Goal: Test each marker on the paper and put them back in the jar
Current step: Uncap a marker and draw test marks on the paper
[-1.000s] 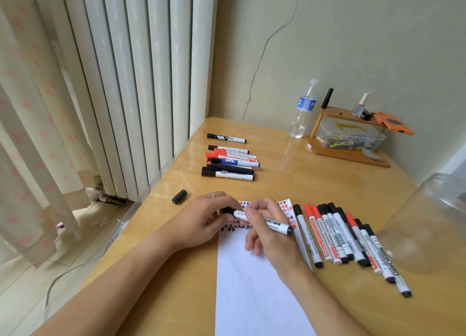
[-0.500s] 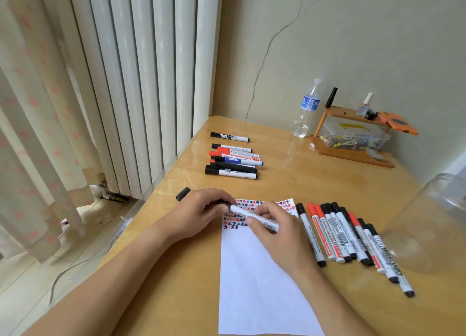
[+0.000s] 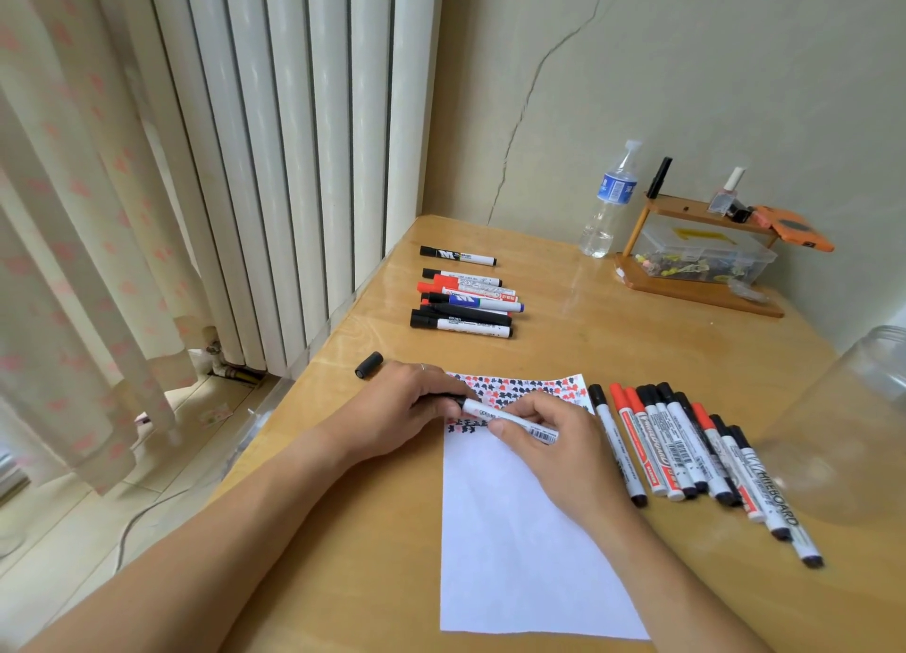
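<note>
From the head camera, both hands are working over the top of the white paper sheet [image 3: 529, 544], which is lying on the glossy wooden table [image 3: 588, 309]. The right hand [image 3: 554, 437] is pinching the barrel of a white whiteboard marker with a black cap end [image 3: 510, 419], holding it almost level just above the rows of red and black test marks. The left hand [image 3: 416, 407] is curling its fingers round the marker's black end; whether the cap is coming off or going on is hidden under the fingers. A loose black cap [image 3: 368, 364] is lying just beyond the left hand. A row of capped red and black markers [image 3: 696, 451] is lying right of the sheet, another small pile [image 3: 465, 304] further back, and the clear plastic jar [image 3: 853, 422] is lying at the right edge.

To do this well, the pull or push should probably be running straight along the barrel, with the tip staying over the paper, so stray ink is landing there.
</note>
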A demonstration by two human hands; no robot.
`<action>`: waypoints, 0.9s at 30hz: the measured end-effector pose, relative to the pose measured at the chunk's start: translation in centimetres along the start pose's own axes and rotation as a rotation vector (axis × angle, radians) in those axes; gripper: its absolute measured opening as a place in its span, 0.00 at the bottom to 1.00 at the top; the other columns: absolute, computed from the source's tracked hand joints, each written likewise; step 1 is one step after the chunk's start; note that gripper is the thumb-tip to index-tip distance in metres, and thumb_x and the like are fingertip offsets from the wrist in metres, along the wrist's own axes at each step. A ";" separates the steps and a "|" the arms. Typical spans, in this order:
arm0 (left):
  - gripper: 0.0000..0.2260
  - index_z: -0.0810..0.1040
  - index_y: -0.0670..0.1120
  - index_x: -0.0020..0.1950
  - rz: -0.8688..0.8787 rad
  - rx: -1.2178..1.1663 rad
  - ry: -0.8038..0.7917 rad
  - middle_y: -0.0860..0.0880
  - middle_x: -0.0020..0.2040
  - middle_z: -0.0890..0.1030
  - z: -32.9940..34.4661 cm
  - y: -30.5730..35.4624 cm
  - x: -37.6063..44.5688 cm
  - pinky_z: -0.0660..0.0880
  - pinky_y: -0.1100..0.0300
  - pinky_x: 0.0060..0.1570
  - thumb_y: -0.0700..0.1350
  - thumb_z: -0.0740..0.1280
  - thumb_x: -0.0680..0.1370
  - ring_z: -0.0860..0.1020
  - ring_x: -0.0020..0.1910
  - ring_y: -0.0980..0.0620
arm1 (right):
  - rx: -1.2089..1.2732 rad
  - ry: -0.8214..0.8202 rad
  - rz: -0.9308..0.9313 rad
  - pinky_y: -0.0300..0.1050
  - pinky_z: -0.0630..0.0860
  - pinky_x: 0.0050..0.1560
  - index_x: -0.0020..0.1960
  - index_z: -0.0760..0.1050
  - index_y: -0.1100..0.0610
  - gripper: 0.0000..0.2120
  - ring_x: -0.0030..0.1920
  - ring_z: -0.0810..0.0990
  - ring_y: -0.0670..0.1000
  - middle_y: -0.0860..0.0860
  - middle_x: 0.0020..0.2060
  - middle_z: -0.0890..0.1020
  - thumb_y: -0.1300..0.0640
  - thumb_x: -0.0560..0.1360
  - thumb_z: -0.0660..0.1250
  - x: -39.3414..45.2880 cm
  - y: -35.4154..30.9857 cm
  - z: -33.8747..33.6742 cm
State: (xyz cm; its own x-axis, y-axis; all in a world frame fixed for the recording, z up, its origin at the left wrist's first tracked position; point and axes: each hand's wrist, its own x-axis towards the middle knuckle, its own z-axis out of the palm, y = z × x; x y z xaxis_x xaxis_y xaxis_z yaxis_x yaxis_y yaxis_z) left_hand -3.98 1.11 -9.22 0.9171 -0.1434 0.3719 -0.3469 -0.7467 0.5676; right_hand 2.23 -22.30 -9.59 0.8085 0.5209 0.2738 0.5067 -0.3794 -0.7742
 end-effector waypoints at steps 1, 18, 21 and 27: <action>0.11 0.84 0.50 0.63 0.003 0.003 0.006 0.57 0.52 0.84 0.0 0.0 0.0 0.71 0.72 0.50 0.43 0.70 0.81 0.80 0.50 0.61 | 0.003 -0.001 -0.008 0.53 0.73 0.39 0.42 0.81 0.49 0.07 0.38 0.78 0.48 0.45 0.36 0.81 0.48 0.77 0.75 0.0 0.0 0.0; 0.14 0.81 0.51 0.64 0.097 0.118 0.108 0.55 0.57 0.80 0.9 0.1 0.4 0.77 0.57 0.54 0.39 0.67 0.81 0.79 0.56 0.57 | -0.225 0.049 -0.129 0.42 0.69 0.36 0.41 0.80 0.50 0.10 0.38 0.74 0.46 0.44 0.35 0.74 0.48 0.79 0.71 0.1 -0.7 0.6; 0.27 0.64 0.59 0.79 -0.043 0.133 0.104 0.54 0.70 0.71 1.2 0.3 0.5 0.74 0.53 0.63 0.48 0.68 0.82 0.75 0.63 0.53 | -0.307 0.053 -0.107 0.45 0.70 0.37 0.47 0.77 0.49 0.04 0.39 0.73 0.46 0.43 0.36 0.71 0.50 0.78 0.70 0.4 -0.6 0.7; 0.26 0.60 0.60 0.80 -0.184 0.316 -0.064 0.55 0.77 0.63 1.4 0.2 0.3 0.57 0.52 0.74 0.61 0.60 0.83 0.63 0.75 0.53 | -0.533 0.195 0.006 0.51 0.73 0.41 0.48 0.69 0.52 0.09 0.45 0.77 0.55 0.48 0.42 0.78 0.51 0.79 0.70 0.5 0.2 0.2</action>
State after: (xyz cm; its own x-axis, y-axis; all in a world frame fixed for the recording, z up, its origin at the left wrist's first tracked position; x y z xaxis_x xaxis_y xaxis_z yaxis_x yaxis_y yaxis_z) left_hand -3.49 -0.03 -9.99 0.9723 -0.0211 0.2329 -0.1068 -0.9260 0.3621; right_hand 2.68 -21.98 -9.68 0.8266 0.3855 0.4100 0.5420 -0.7418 -0.3951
